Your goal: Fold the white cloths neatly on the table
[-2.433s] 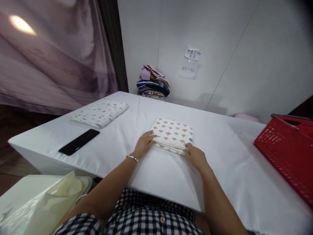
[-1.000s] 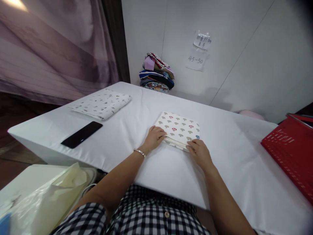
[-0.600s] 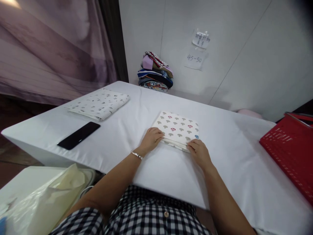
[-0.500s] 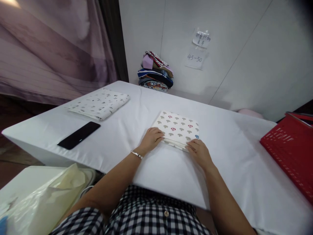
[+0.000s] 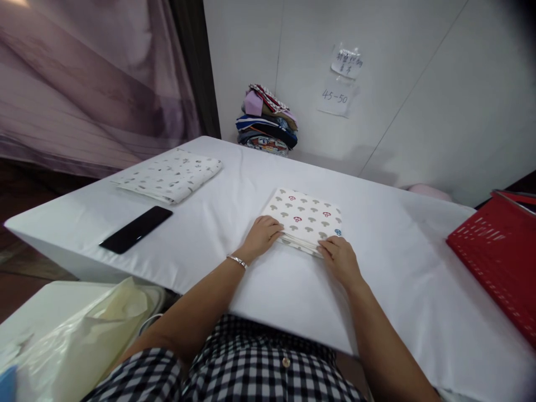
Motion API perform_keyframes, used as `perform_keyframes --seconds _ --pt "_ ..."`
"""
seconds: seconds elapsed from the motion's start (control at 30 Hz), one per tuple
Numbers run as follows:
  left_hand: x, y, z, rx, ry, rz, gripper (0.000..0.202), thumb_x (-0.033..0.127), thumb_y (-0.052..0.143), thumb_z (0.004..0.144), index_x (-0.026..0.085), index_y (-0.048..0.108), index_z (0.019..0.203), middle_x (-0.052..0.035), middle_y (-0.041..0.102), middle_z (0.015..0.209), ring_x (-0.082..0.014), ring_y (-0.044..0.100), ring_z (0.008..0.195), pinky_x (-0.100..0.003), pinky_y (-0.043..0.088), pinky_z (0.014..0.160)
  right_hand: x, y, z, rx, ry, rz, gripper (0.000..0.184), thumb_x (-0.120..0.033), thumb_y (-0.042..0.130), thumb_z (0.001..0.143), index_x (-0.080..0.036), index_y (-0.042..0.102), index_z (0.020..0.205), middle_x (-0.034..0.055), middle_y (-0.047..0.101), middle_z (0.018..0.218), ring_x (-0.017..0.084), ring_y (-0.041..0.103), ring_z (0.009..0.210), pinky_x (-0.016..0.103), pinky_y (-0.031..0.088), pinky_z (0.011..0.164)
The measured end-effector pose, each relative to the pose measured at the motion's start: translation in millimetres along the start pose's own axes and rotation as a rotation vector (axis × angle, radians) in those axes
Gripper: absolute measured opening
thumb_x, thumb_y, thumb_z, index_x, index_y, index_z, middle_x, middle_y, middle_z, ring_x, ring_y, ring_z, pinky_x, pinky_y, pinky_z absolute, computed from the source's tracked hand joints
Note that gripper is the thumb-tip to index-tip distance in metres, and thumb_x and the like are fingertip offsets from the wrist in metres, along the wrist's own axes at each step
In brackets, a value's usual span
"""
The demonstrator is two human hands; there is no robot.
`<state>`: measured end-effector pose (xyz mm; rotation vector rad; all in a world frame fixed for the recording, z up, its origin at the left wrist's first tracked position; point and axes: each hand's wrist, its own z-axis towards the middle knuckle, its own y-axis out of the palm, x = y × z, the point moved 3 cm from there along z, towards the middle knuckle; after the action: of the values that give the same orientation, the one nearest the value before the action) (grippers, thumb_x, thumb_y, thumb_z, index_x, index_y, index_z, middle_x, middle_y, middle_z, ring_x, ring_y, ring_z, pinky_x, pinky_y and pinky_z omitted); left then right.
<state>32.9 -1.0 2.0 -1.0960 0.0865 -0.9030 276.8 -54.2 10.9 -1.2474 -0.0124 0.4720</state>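
A folded white cloth point(image 5: 307, 215) printed with mushrooms, mostly grey-brown with a few red and blue, lies flat on the white-covered table point(image 5: 285, 290) in front of me. My left hand point(image 5: 263, 234) pinches its near left corner between thumb and fingers. At the near right corner, my right hand point(image 5: 340, 255) grips the folded edge in the same way. Several layers show along the near edge between the hands. Farther left lies another folded white cloth point(image 5: 176, 174) with small grey-green motifs, apart from both hands.
A black phone point(image 5: 136, 229) lies on the table's left side. A red perforated basket point(image 5: 498, 257) stands at the right edge. Behind the table is a stack of folded clothes point(image 5: 268, 123) by the wall. A plastic bag point(image 5: 92, 340) rests on a white surface at lower left.
The view has shifted very slightly. Both hands keep their hold on the cloth's near corners, and the cloth stays in place.
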Motion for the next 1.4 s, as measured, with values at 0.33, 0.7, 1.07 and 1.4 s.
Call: perform_keyframes --seconds 0.33,0.7,1.07,1.4 --pt "6 3.9 4 0.005 0.058 0.051 0.024 0.026 0.039 0.092 0.023 0.062 0.099 -0.0042 0.062 0.095 -0.0183 0.051 0.094 -0.037 0.036 0.09 -7 2 2 -0.045 -0.009 -0.052 0.027 -0.029 0.04 0.091 -0.023 0.064 0.104 0.0065 0.06 0.098 0.02 0.05 0.093 0.034 0.035 0.081" --pt "7 0.7 -4 0.01 0.05 0.119 0.022 0.021 0.042 0.091 0.024 0.063 0.095 -0.0026 0.064 0.097 -0.0193 0.05 0.097 -0.038 0.037 0.088 -3 5 1 0.025 -0.046 0.092 0.027 -0.031 0.04 0.092 -0.022 0.065 0.094 0.007 0.061 0.096 0.02 0.051 0.093 0.034 0.037 0.083" --pt "-2 1.5 -5 -0.004 0.043 0.092 0.021 0.031 0.048 0.089 0.026 0.064 0.102 -0.0037 0.062 0.104 -0.0208 0.05 0.104 -0.039 0.038 0.09 -3 9 1 0.029 -0.132 0.082 0.023 -0.029 0.049 0.087 -0.023 0.064 0.103 0.0071 0.06 0.095 0.022 0.052 0.088 0.036 0.04 0.078" --pt "4 -0.4 -3 0.022 0.042 0.11 0.02 0.027 0.046 0.089 0.025 0.063 0.1 -0.004 0.063 0.101 -0.02 0.051 0.099 -0.038 0.04 0.087 -6 10 2 0.082 -0.138 0.117 0.015 -0.021 0.052 0.084 -0.023 0.066 0.089 0.0046 0.062 0.089 0.02 0.053 0.083 0.035 0.042 0.075"
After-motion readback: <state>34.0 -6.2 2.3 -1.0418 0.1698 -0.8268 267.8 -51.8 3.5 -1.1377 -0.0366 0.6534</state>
